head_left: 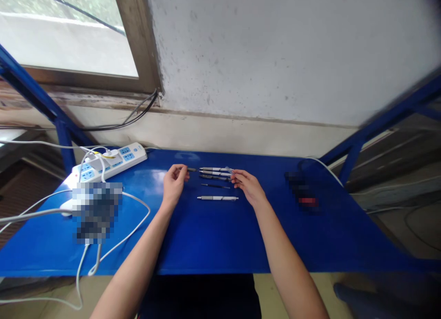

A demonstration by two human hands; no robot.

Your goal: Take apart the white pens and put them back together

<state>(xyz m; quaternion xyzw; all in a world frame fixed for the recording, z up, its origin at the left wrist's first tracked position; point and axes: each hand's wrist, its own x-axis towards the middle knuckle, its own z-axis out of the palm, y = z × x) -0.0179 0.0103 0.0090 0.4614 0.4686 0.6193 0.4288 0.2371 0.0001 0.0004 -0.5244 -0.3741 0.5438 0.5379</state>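
My left hand (175,183) is closed in a pinch on a short dark grey piece that looks like a pen part (192,169). My right hand (248,186) has its thumb and fingers together at a small clear, pale piece (229,170), too small to name. Between the hands lie white-and-grey pens (213,169) and a black pen (210,177), side by side; their right ends reach close to my right fingertips. Nearer to me is a thin dark pen refill (215,186). A separate white-and-grey pen (217,198) lies closest to me.
The blue table (213,245) stands against a wall. On its left are a white power strip (134,158), a blurred-out device (98,213) and looping white cables (138,222). A dark object with a red patch (306,200) lies on the right. Blue frame posts (351,158) rise at both sides.
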